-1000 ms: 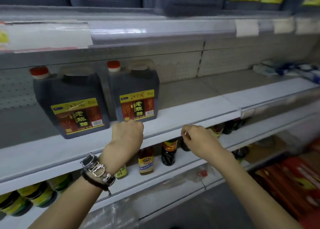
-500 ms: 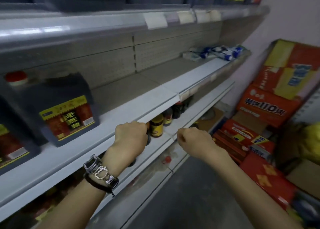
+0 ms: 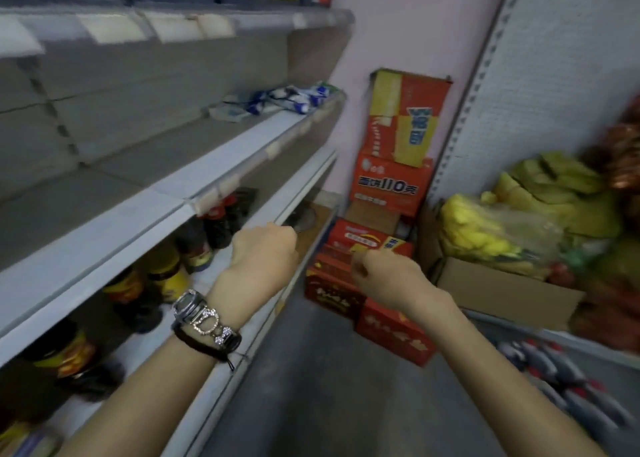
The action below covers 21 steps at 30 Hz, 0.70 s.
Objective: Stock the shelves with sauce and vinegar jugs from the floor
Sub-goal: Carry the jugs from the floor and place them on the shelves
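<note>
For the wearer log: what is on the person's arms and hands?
Both forearms are bare, no sleeves or gloves. At the wrist of the left hand sit a silver-cased watch, a rhinestone bracelet and a black cord band with a loose end. The right hand and wrist wear nothing.

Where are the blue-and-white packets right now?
Head view, upper middle: the packets lie at the far end of the middle shelf, left of the stacked red cartons.
</note>
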Tool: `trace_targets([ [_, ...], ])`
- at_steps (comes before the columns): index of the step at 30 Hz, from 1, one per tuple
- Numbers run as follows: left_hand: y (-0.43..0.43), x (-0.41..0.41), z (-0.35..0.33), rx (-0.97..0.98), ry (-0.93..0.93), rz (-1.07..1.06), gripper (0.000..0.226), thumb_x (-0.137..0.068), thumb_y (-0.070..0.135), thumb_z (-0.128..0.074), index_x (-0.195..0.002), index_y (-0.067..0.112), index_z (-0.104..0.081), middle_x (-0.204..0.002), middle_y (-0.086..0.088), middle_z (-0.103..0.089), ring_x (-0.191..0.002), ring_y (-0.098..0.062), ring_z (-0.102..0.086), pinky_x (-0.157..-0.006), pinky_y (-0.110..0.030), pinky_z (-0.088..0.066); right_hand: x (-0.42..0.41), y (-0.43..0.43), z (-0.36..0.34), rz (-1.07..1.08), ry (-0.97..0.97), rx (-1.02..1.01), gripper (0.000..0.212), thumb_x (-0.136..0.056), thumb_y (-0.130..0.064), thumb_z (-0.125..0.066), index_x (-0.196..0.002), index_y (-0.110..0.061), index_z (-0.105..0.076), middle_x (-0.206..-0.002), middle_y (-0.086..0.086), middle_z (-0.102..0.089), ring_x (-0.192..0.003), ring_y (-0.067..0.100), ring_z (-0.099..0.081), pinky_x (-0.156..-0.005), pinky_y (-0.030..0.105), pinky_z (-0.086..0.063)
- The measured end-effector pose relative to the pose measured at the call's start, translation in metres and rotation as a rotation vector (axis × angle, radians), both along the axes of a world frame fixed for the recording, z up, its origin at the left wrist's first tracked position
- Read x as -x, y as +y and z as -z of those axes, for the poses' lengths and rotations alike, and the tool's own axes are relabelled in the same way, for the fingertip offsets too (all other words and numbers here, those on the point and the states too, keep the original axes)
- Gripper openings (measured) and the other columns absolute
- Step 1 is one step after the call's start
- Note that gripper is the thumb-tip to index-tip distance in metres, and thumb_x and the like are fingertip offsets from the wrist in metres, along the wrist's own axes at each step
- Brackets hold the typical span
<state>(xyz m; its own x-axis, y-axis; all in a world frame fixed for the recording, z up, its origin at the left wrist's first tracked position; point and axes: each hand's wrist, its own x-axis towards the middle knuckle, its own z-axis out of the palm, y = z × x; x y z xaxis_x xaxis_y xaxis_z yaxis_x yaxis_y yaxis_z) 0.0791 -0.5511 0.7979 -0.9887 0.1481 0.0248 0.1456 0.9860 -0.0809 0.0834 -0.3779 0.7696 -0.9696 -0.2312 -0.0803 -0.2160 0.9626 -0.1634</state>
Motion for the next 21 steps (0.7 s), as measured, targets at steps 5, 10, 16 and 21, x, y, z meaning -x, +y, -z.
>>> trace_targets([
  [5, 0.079, 0.023, 0.01, -0.019, -0.019, 0.141, 0.022, -0.098, 0.025, -0.04, -0.107, 0.016, -0.058, -0.112, -0.008, -0.061, -0.101, -0.029, -0.06, -0.069, -0.03, -0.037, 0.002, 0.075, 0.007, 0.173, 0.035, -0.01, 0.022, -0.096, -0.025, -0.04, -0.107, -0.016, -0.056, -0.11, 0.009, -0.062, -0.1, 0.032, -0.059, -0.073, 0.033, -0.039],
  [10, 0.134, 0.056, 0.019, -0.036, -0.058, 0.279, 0.019, -0.098, 0.023, -0.041, -0.103, 0.018, -0.059, -0.104, -0.004, -0.063, -0.092, -0.026, -0.062, -0.065, -0.029, -0.038, 0.014, 0.126, 0.028, 0.317, -0.04, -0.016, 0.025, -0.096, -0.026, -0.037, -0.109, -0.016, -0.057, -0.113, 0.01, -0.061, -0.103, 0.032, -0.057, -0.076, 0.034, -0.038],
  [16, 0.202, 0.122, 0.034, 0.02, -0.079, 0.482, 0.021, -0.098, 0.026, -0.043, -0.107, 0.017, -0.059, -0.11, -0.006, -0.062, -0.099, -0.027, -0.062, -0.071, -0.031, -0.041, 0.044, 0.171, 0.04, 0.493, -0.121, -0.008, 0.022, -0.096, -0.025, -0.043, -0.107, -0.012, -0.057, -0.113, 0.012, -0.06, -0.103, 0.033, -0.057, -0.073, 0.032, -0.034],
  [21, 0.275, 0.167, 0.034, 0.079, -0.088, 0.731, 0.022, -0.098, 0.026, -0.042, -0.106, 0.017, -0.061, -0.112, -0.008, -0.062, -0.102, -0.029, -0.061, -0.068, -0.029, -0.036, 0.067, 0.219, 0.047, 0.695, -0.151, 0.025, 0.019, -0.098, -0.021, -0.039, -0.091, -0.01, -0.053, -0.095, 0.011, -0.059, -0.096, 0.033, -0.058, -0.071, 0.032, -0.031],
])
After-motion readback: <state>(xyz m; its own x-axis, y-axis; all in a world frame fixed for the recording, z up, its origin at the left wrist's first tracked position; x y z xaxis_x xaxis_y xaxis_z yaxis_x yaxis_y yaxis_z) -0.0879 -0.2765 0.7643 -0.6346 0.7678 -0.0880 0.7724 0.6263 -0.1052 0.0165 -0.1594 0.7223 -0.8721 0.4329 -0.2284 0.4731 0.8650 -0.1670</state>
